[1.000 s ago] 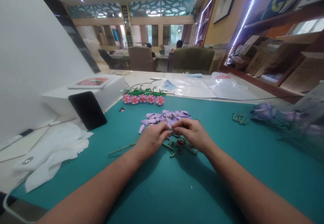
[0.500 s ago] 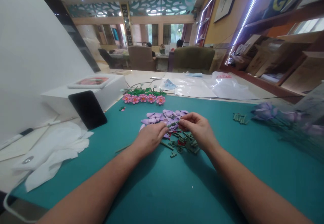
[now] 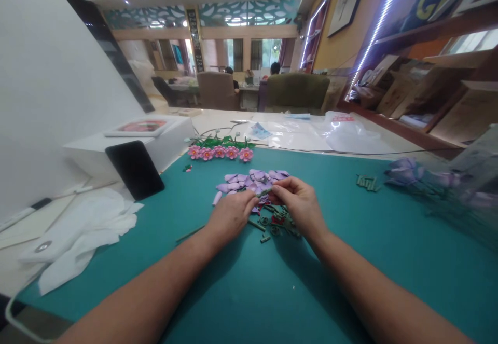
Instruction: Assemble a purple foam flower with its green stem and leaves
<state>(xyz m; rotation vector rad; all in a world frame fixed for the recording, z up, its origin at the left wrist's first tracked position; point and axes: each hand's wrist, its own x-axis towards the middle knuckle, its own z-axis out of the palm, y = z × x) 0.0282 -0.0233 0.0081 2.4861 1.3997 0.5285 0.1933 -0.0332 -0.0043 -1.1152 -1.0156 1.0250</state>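
Observation:
Between my hands is a small green stem piece [image 3: 264, 193], held level above the mat. My left hand [image 3: 233, 211] pinches its left end, and my right hand [image 3: 298, 201] grips the other end with thumb and forefinger. Just behind lies a heap of purple petal pieces [image 3: 249, 180]. Below my fingers, partly hidden by my right hand, is a pile of dark green plastic parts [image 3: 282, 219] with some red bits among them. A long thin green rod [image 3: 190, 233] lies beside my left wrist.
Pink flowers [image 3: 220, 152] with green leaves lie in a row at the back of the green mat [image 3: 241, 297]. A black phone [image 3: 135, 169] leans on a white box at left, near crumpled white tissue [image 3: 93, 235]. Purple flowers [image 3: 404, 171] and small green pieces [image 3: 366, 182] are at right.
My right hand has moved slightly left, closer to my left hand. The green stem piece shows more plainly between the fingertips now.

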